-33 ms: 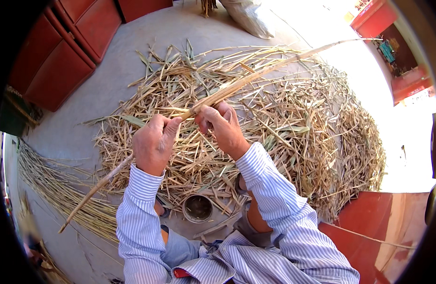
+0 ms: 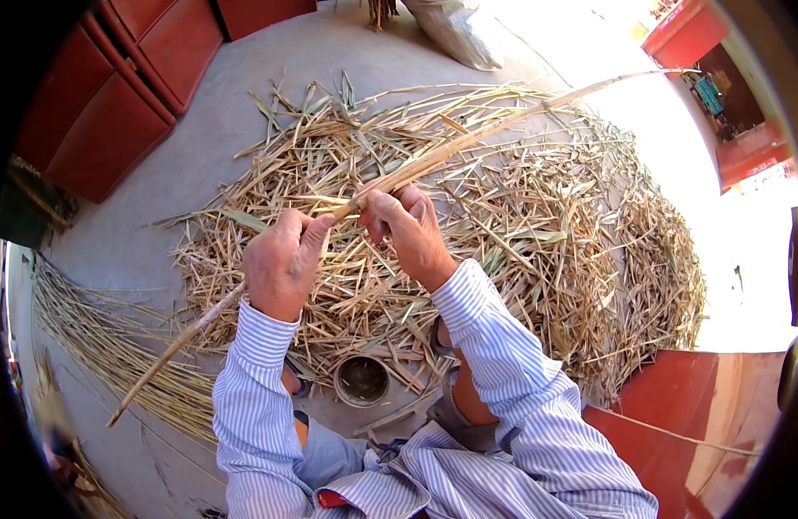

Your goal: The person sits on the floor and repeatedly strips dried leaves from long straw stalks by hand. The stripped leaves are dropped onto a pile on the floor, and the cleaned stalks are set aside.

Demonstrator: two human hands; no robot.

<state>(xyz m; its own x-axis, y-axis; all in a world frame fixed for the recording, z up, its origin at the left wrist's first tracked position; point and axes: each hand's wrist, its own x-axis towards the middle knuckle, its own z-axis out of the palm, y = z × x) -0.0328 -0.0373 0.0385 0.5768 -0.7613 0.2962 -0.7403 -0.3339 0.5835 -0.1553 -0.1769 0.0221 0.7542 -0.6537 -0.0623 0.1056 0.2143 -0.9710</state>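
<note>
A long, dry reed stalk [image 2: 455,149] runs slantwise across the view, from low on the left up to the far right. My left hand [image 2: 280,264] is closed around its lower part, and the thin end sticks out below the wrist. Close by, my right hand [image 2: 409,235] pinches the stalk at a joint, where a pale leaf sheath lies along it. The right fingertips are partly hidden behind the thumb. Under both hands spreads a wide heap of dry leaves and stripped husks [image 2: 537,259], straw-coloured with some green.
A bundle of thin stalks [image 2: 113,337] lies on the floor at the left. A round metal tin [image 2: 362,381] stands between my feet. Red cabinets [image 2: 113,112] are at the far left, a whitish sack [image 2: 460,35] at the back, and a red panel [image 2: 667,406] at the near right.
</note>
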